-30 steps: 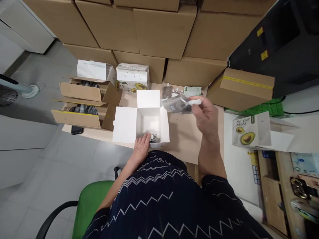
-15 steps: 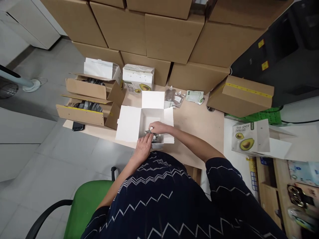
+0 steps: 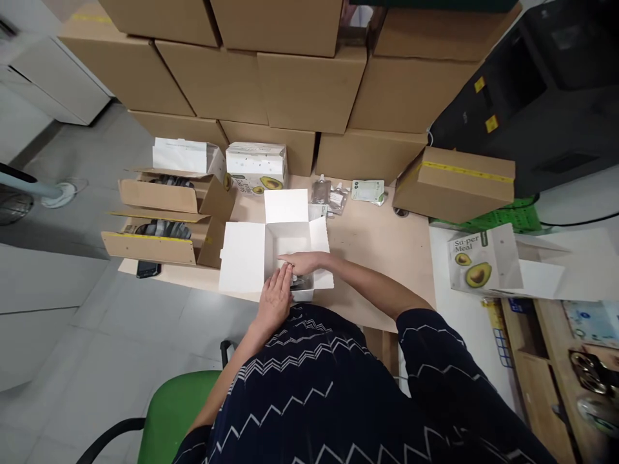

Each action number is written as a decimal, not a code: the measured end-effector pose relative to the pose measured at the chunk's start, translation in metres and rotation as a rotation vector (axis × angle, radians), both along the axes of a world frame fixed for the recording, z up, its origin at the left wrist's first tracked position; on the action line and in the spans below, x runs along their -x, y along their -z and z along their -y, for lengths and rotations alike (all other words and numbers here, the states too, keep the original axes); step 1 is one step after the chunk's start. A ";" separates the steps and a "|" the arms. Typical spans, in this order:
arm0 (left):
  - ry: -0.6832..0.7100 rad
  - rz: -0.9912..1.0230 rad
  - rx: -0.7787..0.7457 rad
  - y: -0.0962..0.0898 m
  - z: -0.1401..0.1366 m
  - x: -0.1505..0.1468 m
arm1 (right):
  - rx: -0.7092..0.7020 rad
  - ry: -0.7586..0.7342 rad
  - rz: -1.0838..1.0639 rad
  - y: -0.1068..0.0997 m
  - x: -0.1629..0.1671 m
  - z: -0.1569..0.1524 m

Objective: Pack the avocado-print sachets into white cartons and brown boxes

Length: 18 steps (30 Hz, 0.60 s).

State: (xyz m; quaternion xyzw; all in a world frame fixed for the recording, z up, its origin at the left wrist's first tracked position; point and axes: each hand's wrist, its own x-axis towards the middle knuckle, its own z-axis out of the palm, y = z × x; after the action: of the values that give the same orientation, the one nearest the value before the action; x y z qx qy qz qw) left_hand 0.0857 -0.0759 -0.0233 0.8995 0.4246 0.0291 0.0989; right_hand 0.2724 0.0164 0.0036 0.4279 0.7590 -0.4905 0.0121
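Observation:
An open white box [image 3: 242,258] stands at the table's near edge, flaps spread outward. Grey spouted pouches [image 3: 300,283] lie in its near end, partly covered by my hands. My left hand [image 3: 276,293] reaches over the near left side of the box, fingers stretched out and fingertips by the pouches. Over the inside of the box, my right hand [image 3: 304,261] lies across the pouches with its index finger stretched to the left; its other fingers are mostly hidden. Nothing held shows in either hand.
Two brown cartons [image 3: 149,248] with grey pouches stand at left. Loose pouches [image 3: 329,193], a green-white pouch [image 3: 368,191] and a printed avocado box [image 3: 256,171] sit behind. Stacked cartons [image 3: 309,90] wall the back. A closed carton [image 3: 457,187] is at right, a green chair [image 3: 178,406] below.
My right hand has let go of the white-capped pouch it held; its index finger now stretches out. My left fingers have straightened. The whole view has shifted slightly.

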 end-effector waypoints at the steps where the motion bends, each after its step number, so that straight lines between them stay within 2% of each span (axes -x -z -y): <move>1: 0.011 -0.023 0.006 0.000 0.000 0.000 | 0.015 0.006 -0.018 -0.002 -0.001 0.001; 4: 0.029 -0.077 0.020 0.000 -0.001 0.000 | 0.056 0.058 -0.168 -0.014 -0.014 0.004; 6: 0.028 -0.093 0.027 -0.001 -0.001 0.000 | 0.078 0.211 -0.396 -0.023 -0.033 0.000; 8: 0.028 -0.100 0.028 -0.001 -0.001 0.000 | 0.051 0.537 -0.641 -0.026 -0.060 -0.009; 10: 0.028 -0.107 0.024 -0.001 0.000 0.000 | -0.030 0.971 -0.757 -0.017 -0.091 -0.026; 12: 0.029 -0.113 0.021 -0.001 0.000 0.000 | -0.067 1.348 -0.649 0.004 -0.119 -0.045; 13: 0.028 -0.116 0.020 -0.002 0.000 0.000 | -0.029 1.463 -0.511 0.016 -0.130 -0.054; 14: 0.027 -0.118 0.020 -0.002 0.000 0.000 | 0.024 1.529 -0.364 0.030 -0.138 -0.061; 16: 0.023 -0.122 0.020 -0.001 0.000 0.000 | 0.133 1.549 -0.133 0.054 -0.146 -0.072; 18: 0.019 -0.126 0.023 -0.001 -0.001 -0.001 | 0.185 1.514 -0.054 0.073 -0.145 -0.077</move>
State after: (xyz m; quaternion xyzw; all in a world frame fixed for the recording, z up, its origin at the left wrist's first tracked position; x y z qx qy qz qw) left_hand 0.0867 -0.0754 -0.0218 0.9023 0.4218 -0.0334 0.0828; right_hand 0.4174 0.0938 -0.0695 0.8167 0.2142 -0.4369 -0.3104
